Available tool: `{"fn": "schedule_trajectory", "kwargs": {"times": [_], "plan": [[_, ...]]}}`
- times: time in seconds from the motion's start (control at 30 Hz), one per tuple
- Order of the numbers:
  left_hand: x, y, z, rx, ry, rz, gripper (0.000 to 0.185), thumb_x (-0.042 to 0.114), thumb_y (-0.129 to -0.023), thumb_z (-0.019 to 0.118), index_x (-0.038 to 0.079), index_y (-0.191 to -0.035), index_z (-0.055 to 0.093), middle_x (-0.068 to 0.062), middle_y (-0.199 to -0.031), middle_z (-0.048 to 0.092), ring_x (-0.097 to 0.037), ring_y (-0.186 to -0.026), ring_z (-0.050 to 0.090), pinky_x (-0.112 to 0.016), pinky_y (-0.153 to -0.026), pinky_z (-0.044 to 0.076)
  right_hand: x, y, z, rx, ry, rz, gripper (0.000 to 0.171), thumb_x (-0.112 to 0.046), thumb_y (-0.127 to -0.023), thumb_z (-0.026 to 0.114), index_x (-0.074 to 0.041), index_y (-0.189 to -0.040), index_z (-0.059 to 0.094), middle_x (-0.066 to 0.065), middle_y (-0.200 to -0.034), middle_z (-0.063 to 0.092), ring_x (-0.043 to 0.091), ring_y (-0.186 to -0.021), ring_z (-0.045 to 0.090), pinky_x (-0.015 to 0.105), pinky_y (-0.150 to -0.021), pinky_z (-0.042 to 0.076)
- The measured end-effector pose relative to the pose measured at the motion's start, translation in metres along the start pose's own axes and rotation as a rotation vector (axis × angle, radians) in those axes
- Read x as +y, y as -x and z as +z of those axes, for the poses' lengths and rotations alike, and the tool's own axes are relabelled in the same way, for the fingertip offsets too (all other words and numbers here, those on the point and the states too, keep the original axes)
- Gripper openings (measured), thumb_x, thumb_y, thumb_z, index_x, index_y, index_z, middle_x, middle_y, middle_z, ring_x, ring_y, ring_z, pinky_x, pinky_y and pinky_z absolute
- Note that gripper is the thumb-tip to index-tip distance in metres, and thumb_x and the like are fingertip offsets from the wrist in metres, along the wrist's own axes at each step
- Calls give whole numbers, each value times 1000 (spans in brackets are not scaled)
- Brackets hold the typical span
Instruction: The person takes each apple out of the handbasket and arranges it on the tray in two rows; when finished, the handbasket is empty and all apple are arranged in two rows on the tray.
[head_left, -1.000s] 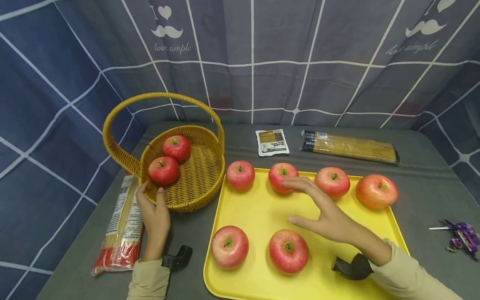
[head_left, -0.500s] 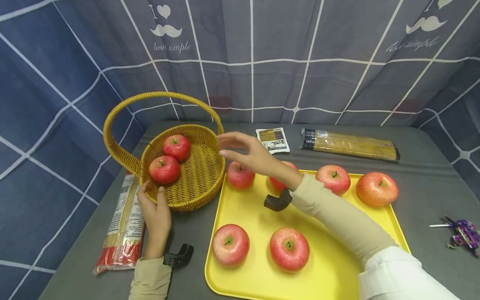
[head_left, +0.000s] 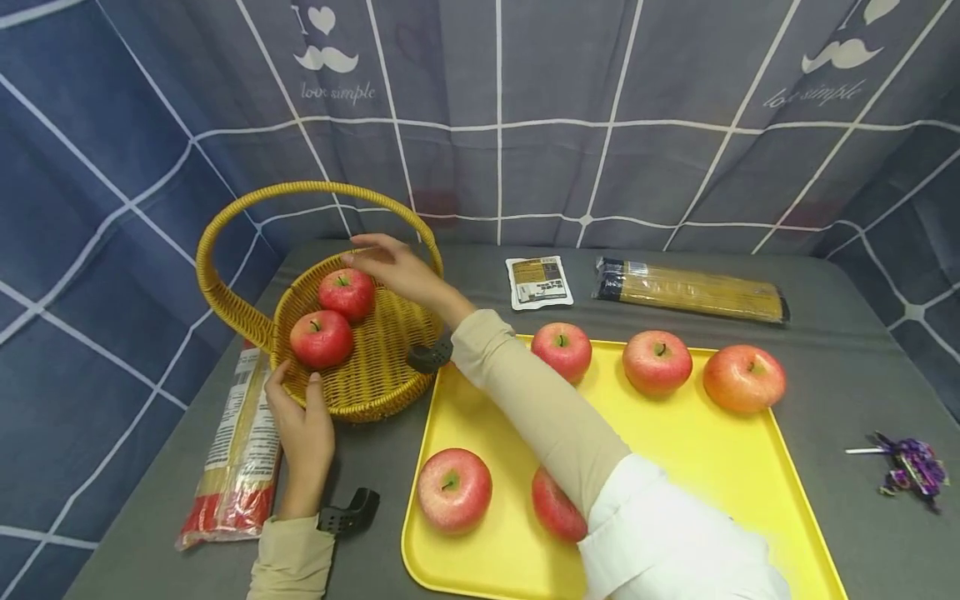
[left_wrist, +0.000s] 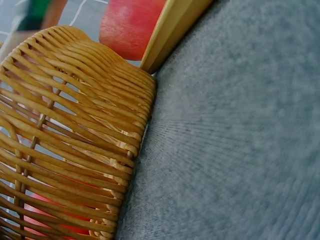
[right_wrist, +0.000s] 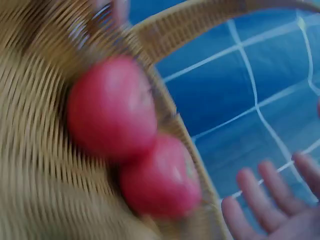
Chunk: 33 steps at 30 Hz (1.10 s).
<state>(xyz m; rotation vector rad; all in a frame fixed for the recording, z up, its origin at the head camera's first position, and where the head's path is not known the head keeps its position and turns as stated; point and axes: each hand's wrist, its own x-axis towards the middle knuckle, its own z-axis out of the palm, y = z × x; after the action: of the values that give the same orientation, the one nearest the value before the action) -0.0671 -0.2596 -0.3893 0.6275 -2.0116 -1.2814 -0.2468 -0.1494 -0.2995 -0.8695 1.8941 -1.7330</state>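
A yellow woven basket (head_left: 378,354) with a tall arched handle stands at the left, two red apples (head_left: 321,339) side by side at its inner left. My left hand (head_left: 303,433) holds its front-left rim, the thumb tip over the rim and the fingers along the outer side. Over the back of the basket, beside the farther apple, my right hand (head_left: 397,268) reaches in from the right with nothing in it. Its fingers (right_wrist: 260,200) look extended and spread in the right wrist view. Close up in the left wrist view is the basket's woven side (left_wrist: 85,120).
A yellow tray (head_left: 712,475) on the grey table bears several apples; my right sleeve crosses it, partly hiding the front middle one. A red-and-white packet (head_left: 240,450) lies left of the basket. Behind the tray are a small flat pack (head_left: 538,282) and a noodle packet (head_left: 690,290).
My right hand has moved left from above the tray to the basket's back. Its sleeve now hides the tray's back-left apple. The left hand stays at the rim.
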Motion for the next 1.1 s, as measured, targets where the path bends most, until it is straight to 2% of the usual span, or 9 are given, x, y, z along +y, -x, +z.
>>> {"fn": "schedule_trajectory", "kwargs": {"times": [0.13,0.27,0.33,0.43,0.6,0.7,0.8,0.9,1.1], "plan": [[-2,1,1,4,2,12,45,18,-91,45,-1,-130,33,-21,-136,33,-29,-133,24,-45,-110,15,22,-12,19,139,-261,163,43,-33,-91,51,-13,-129,47,13,-130,53,27,-115,54,42,-95,43],[-2,1,3,1,-1,15,46,19,-91,46,-1,-130,33,-22,-135,33,-30,-133,25,-46,-110,15,35,-9,40,164,-295,287,45,-34,-91,51,-13,-130,46,9,-130,52,25,-116,52,42,-96,42],[-2,1,4,0,-3,13,46,20,-91,45,0,-131,33,-21,-135,33,-30,-133,24,-46,-110,15,38,-7,49,115,-255,302,51,-35,-89,52,-13,-134,41,6,-134,47,23,-119,49,41,-97,41],[-1,0,3,4,-11,12,46,21,-91,46,2,-131,33,-20,-136,32,-29,-133,24,-46,-110,15,39,-2,58,5,-133,300,64,-38,-86,56,-19,-141,29,0,-140,39,18,-126,42,37,-101,38],[-1,0,2,-1,-16,3,46,21,-92,45,2,-132,32,-20,-137,31,-29,-134,23,-47,-110,14,38,5,62,-184,76,286,86,-37,-81,63,-27,-146,8,-6,-148,26,11,-134,28,31,-106,30],[-1,-1,1,-5,-19,-5,47,23,-92,44,3,-132,31,-20,-137,30,-30,-134,22,-48,-110,14,38,7,61,-231,164,261,91,-34,-77,68,-25,-146,8,-5,-148,23,12,-134,27,31,-106,30],[-1,-2,1,-2,-23,-6,47,23,-92,44,3,-132,31,-20,-137,30,-29,-134,22,-48,-110,14,39,8,61,-249,238,237,90,-34,-74,71,-24,-145,17,-4,-147,23,12,-132,28,29,-105,32],[-2,-2,0,2,-22,-4,46,22,-91,44,2,-131,32,-20,-136,31,-30,-132,25,-48,-109,15,40,8,62,-288,224,213,87,-29,-73,72,-21,-144,22,-1,-145,27,13,-129,32,28,-102,34],[-2,-2,0,0,-20,1,47,21,-90,47,2,-131,33,-20,-135,33,-30,-131,26,-48,-109,16,39,10,64,-458,50,192,79,-9,-77,68,-13,-143,24,10,-140,39,12,-119,44,19,-91,39]]}}
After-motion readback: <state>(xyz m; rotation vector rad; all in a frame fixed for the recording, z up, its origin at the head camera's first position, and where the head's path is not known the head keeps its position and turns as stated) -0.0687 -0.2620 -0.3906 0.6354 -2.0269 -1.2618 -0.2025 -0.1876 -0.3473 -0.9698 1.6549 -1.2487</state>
